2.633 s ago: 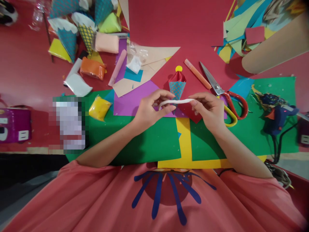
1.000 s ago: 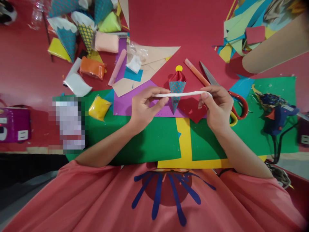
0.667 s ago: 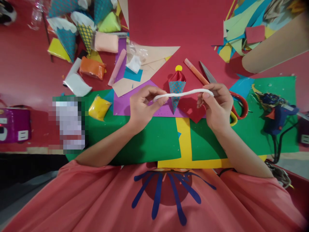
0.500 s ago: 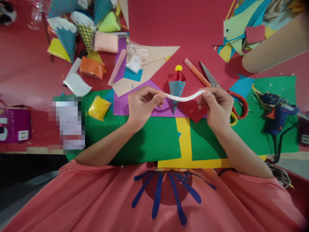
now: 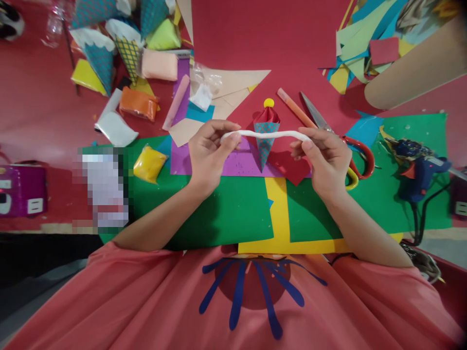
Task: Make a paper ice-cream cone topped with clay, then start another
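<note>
Stretched between my two hands is a thin white strip of modelling clay [image 5: 268, 135]. My left hand [image 5: 209, 158] pinches its left end between thumb and fingers, and my right hand [image 5: 326, 160] pinches the right end. Just beyond the strip lies a small cone [image 5: 267, 138] of blue patterned paper with red folds and a yellow ball at its top. The strip crosses in front of its upper part. Purple paper [image 5: 226, 163] and a red paper piece [image 5: 290, 165] lie under and beside the cone. Beside my right hand are scissors [image 5: 365, 155] with red and yellow handles.
An orange marker [image 5: 297, 107] lies by the scissors. To the right is a blue glue gun [image 5: 419, 180] with a cable. Clay packets, such as a yellow one [image 5: 149, 164], and several paper cones [image 5: 98, 56] sit at left. A cardboard tube [image 5: 416, 63] rests upper right.
The clay strip has risen slightly and straightened, now showing a longer white length. My left hand has shifted a little left and up; my right hand has barely moved.
</note>
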